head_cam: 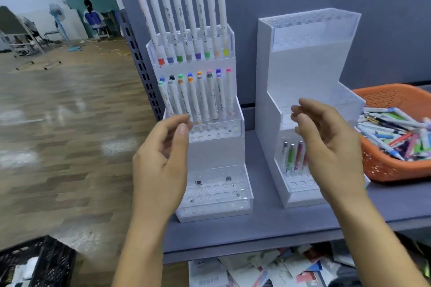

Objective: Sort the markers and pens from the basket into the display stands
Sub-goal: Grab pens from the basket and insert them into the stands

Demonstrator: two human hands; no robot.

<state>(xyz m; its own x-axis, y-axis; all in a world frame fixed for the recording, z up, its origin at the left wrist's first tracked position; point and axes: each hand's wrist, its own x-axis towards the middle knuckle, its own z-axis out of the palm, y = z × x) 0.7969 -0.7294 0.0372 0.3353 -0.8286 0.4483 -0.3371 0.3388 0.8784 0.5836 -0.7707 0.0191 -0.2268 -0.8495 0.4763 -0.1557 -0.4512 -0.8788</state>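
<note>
My left hand (161, 161) is raised in front of the left display stand (217, 154). Its fingers (180, 121) are loosely curled and narrow, with thumb and forefinger close together by the front wall of the middle tier. I see nothing held between them.

My right hand (331, 144) is up in front of the right display stand (303, 65), its fingers (300, 112) relaxed, slightly bent and holding nothing.

Both stands sit side by side on the grey shelf (263, 223). The left one carries a row of tall white markers (191, 23) with coloured caps in its top tier. A second set of markers (200, 98) fills its middle tier, and the holes of its bottom tier show no markers.

The right stand has only a few pens (291, 156), upright in its lowest tier and partly hidden by my right hand.

The orange basket (382, 98) rests on the shelf just right of that stand, with a heap of mixed markers and pens (391, 128) inside.

A black crate (46, 261) sits on the floor at lower left.
</note>
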